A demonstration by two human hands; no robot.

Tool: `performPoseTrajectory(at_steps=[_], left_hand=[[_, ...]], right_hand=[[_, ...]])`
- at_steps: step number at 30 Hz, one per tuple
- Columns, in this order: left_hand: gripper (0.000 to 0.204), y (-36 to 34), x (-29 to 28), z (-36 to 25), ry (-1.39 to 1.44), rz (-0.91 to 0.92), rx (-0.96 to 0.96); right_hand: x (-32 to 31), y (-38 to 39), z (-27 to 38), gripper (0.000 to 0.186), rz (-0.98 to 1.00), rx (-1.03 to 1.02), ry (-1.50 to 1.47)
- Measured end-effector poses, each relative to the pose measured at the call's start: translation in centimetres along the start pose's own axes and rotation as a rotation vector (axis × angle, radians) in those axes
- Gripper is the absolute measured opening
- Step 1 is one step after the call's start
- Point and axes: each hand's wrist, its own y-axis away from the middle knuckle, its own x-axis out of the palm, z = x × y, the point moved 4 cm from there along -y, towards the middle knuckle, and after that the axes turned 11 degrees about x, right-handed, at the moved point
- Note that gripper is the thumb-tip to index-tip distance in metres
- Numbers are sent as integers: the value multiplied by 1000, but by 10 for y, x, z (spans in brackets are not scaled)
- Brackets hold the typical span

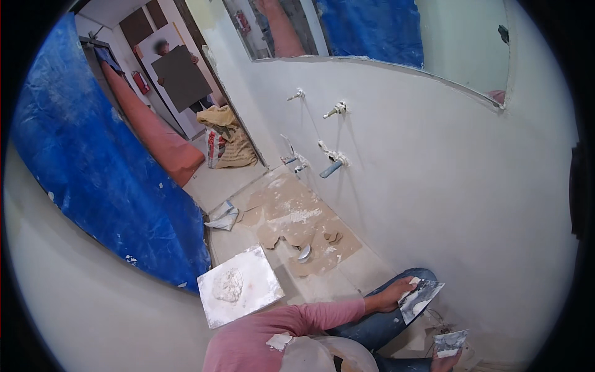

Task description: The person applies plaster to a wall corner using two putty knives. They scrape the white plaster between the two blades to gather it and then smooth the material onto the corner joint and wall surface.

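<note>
My left hand [392, 295], at the end of a pink sleeve, grips a flat metal putty blade [419, 299] smeared with white and grey paste. The hand rests above my knee in blue jeans. Lower and to the right, my right hand [447, 361] is closed on a second flat putty blade [450, 343], also coated with whitish paste. Its fingers are partly cut off by the lower edge. Left of my arm lies a white square board [260, 297] with a mound of white putty [228, 285] on it.
Pipe stubs [334, 110] stick out of the white wall [446, 186] ahead. A blue tarp [105, 155] hangs at left. Torn cardboard [297, 217] covers the floor. Filled sacks [230, 139] stand in the doorway, where another person carries a dark panel [183, 79].
</note>
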Motion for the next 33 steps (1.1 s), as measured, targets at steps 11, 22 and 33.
performPoseTrajectory(at_steps=[11, 22, 33], left_hand=[[16, -1, 0, 2, 27, 34, 13], [16, 2, 2, -1, 52, -6, 16], [26, 7, 7, -3, 114, -2, -47]], right_hand=[[6, 9, 5, 40, 406, 365, -1032], [11, 7, -19, 62, 151, 543, -910], [18, 31, -18, 60, 123, 477, -1027]])
